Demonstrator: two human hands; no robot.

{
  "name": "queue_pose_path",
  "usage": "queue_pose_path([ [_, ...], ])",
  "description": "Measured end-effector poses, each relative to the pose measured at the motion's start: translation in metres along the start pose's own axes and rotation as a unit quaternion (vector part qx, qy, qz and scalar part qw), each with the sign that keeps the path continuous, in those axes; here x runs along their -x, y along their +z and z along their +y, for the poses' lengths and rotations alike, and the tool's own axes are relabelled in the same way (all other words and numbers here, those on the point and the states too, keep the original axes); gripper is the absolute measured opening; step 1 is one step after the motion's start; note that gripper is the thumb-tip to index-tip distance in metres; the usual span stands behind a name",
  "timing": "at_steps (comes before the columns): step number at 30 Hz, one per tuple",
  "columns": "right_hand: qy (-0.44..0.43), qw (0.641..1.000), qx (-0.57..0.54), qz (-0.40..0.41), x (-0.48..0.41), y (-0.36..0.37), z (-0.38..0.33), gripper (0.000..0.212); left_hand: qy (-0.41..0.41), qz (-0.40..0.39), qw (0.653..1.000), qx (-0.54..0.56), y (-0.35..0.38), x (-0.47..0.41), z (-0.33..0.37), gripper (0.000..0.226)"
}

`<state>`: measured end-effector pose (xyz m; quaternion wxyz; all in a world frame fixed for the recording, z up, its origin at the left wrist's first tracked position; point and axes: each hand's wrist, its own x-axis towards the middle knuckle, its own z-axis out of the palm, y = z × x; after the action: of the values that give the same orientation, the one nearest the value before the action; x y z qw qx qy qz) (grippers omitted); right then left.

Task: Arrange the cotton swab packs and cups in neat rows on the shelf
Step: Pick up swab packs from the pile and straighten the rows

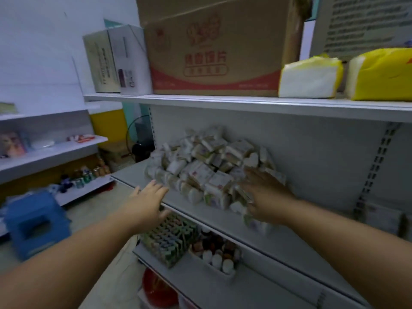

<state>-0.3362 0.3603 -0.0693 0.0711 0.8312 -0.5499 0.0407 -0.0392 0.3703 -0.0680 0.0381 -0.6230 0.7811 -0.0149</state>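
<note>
Standing on the floor at far left is a blue stool; the white shelf at centre carries a loose heap of cotton swab packs, with a cardboard carton on the tier above. The left hand reaches over the shelf's front edge, fingers straight, holding nothing, just short of the heap. The right hand lies flat, fingers spread, against the heap's right side, gripping nothing
</note>
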Motion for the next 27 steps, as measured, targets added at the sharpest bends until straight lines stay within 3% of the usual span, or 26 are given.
queue_pose_path([
  [8, 0.002, 0.999, 0.014, 0.034, -0.068, 0.002, -0.004, 0.063, 0.013, -0.01, 0.998, 0.054, 0.015, -0.056, -0.047, 0.069],
  [16, 0.121, 0.987, 0.024, 0.106, -0.166, 0.002, 0.022, 0.053, 0.108, 0.08, 0.987, 0.086, -0.013, -0.163, -0.05, 0.064],
  [20, 0.205, 0.972, 0.058, 0.104, -0.199, 0.006, 0.012, 0.067, 0.131, 0.112, 0.981, 0.087, -0.037, -0.221, -0.065, 0.062],
  [23, 0.237, 0.965, 0.055, 0.097, -0.217, 0.009, 0.003, 0.082, 0.155, 0.129, 0.966, 0.163, -0.051, -0.263, -0.063, 0.06],
  [27, 0.299, 0.952, 0.058, 0.035, -0.239, 0.01, -0.002, 0.093, 0.208, 0.147, 0.953, 0.165, -0.067, -0.317, -0.046, 0.063],
])
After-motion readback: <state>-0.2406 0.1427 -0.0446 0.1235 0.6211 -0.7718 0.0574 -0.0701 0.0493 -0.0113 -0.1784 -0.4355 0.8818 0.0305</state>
